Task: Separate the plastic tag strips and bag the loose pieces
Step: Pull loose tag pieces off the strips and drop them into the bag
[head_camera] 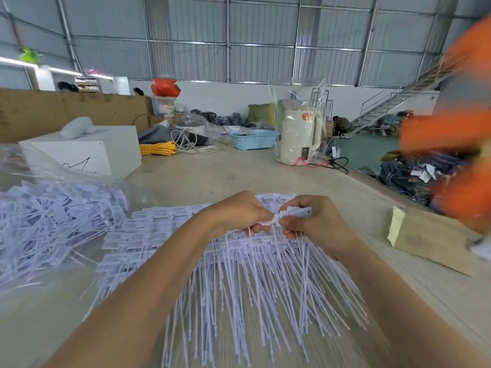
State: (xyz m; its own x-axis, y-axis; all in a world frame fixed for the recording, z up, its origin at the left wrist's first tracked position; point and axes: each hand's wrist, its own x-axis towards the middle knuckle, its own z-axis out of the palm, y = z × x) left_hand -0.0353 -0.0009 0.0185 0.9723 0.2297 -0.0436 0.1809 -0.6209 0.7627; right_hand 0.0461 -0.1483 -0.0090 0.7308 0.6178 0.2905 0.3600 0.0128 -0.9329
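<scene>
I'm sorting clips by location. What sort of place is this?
Probably a warehouse or small factory floor: corrugated metal walls, a metal staircase to an upper level, and piled goods beside the worktable.

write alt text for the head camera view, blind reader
Both hands, left hand and right hand, pinch a joined white tag strip above a fan of strips on the table. Loose tags lie in clear plastic at left.

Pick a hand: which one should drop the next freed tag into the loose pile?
Probably left. The loose pile in clear plastic lies on the left hand's side; the right hand would have to cross over the tag strips.
</scene>
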